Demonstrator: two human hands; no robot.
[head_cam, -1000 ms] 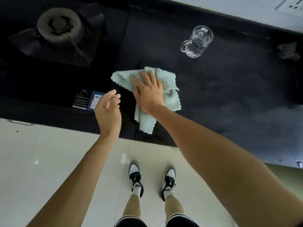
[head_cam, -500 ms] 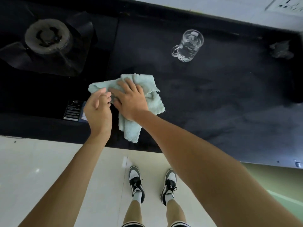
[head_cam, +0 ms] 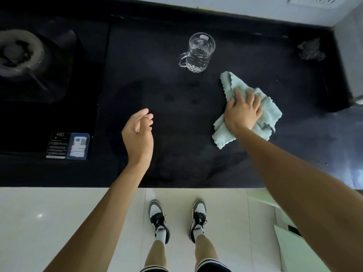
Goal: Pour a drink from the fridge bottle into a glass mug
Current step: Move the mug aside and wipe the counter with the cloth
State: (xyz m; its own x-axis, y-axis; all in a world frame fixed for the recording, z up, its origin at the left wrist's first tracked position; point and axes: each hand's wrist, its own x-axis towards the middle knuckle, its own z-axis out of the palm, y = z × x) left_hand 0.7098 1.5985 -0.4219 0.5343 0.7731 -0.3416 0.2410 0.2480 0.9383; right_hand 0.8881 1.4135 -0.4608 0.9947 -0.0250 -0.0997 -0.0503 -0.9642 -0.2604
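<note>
Clear glass mug point(head_cam: 199, 54) is standing upright, upper centre, on black countertop point(head_cam: 176, 154). Right hand point(head_cam: 242, 112), fingers spread, is pressing pale green cloth point(head_cam: 269, 112), centre right; left hand point(head_cam: 138, 134) is hovering, loosely curled, empty.

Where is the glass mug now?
In the head view, the glass mug stands centre-back on the black counter, beyond the green cloth under the right hand.

A home kitchen seen from above: a black countertop point(head_cam: 176, 163) with a built-in gas hob point(head_cam: 59, 79) and its round burner point(head_cam: 17, 54) at the left, a glass mug point(head_cam: 198, 53) and wiping cloth point(head_cam: 271, 112) on it, glossy pale floor tiles point(head_cam: 49, 222) below.
</note>
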